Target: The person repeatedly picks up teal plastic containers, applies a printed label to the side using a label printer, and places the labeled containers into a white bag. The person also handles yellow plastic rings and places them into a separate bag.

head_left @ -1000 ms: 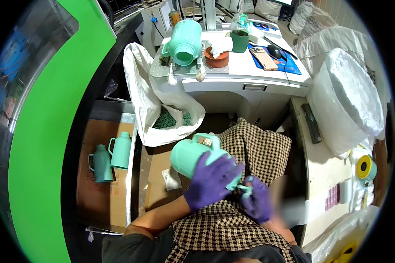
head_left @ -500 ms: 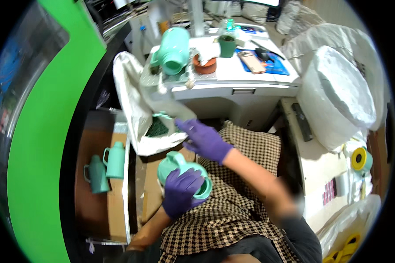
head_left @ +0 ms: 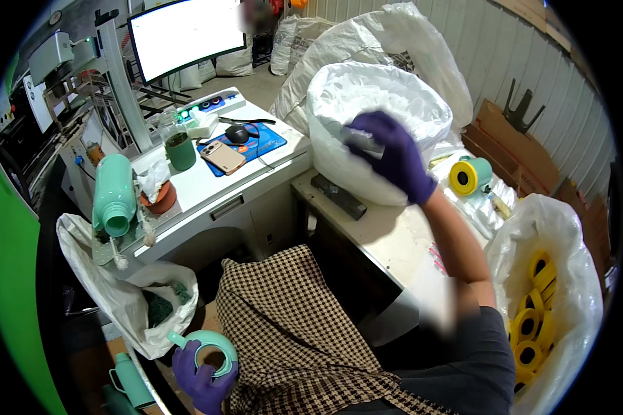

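My left hand (head_left: 208, 380), in a purple glove, is wrapped round a turquoise thermos jug shell (head_left: 223, 343) at the edge of my lap. The shell's round mouth faces up, and its handle points to the left. My right hand (head_left: 394, 155), gloved in purple too and blurred by motion, is raised in front of a tall white plastic bag (head_left: 332, 162) with translucent plastic inside. Its fingers curl round a clear piece, seen between thumb and fingers; its exact kind is too smeared to tell. A checked apron (head_left: 291, 304) covers my lap.
On the desk (head_left: 208, 197) lie another jug shell (head_left: 114, 190), a phone (head_left: 223, 158) and a mouse (head_left: 237, 134). A white sack (head_left: 93, 266) holds green scraps. Yellow rings fill a clear bag (head_left: 567, 297) at right. A dark metal bar (head_left: 338, 196) lies on the side table.
The view has turned right. My right hand has gone from beside the scrap sack to the tall white bag, its fingers now curled. My left hand still holds the jug shell, now mouth up.
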The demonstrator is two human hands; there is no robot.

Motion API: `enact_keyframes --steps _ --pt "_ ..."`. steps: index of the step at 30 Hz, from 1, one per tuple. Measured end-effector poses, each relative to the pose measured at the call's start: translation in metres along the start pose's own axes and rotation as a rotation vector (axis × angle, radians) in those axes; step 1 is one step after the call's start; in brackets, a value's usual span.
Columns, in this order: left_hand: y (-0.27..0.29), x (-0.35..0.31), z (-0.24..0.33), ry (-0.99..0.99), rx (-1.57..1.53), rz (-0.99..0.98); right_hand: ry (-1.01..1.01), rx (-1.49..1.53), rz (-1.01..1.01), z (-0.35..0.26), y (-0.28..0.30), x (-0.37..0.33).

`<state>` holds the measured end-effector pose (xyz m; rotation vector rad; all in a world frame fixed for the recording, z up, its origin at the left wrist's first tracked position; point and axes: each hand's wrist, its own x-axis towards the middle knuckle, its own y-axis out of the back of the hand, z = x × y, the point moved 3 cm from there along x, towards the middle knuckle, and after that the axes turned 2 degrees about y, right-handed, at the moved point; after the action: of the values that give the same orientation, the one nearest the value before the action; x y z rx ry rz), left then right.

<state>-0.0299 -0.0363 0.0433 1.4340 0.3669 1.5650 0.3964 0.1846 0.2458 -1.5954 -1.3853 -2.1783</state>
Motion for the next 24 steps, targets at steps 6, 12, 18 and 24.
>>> enact_keyframes --steps 6,12,18,24 --pt "-0.027 0.018 0.02 -0.136 -0.041 0.016 -0.801 -0.547 -0.499 0.229 0.026 0.015" --pt "-0.029 0.009 0.034 -0.136 -0.001 0.008 -0.98 -0.625 -0.407 0.25 -0.013 0.001" --pt "-0.027 0.002 0.024 -0.079 -0.026 0.038 -0.77 -0.534 -0.24 0.248 0.001 -0.013" --pt "-0.022 -0.001 0.018 -0.1 -0.053 0.017 -0.888 -0.559 -0.465 0.252 -0.017 -0.01"
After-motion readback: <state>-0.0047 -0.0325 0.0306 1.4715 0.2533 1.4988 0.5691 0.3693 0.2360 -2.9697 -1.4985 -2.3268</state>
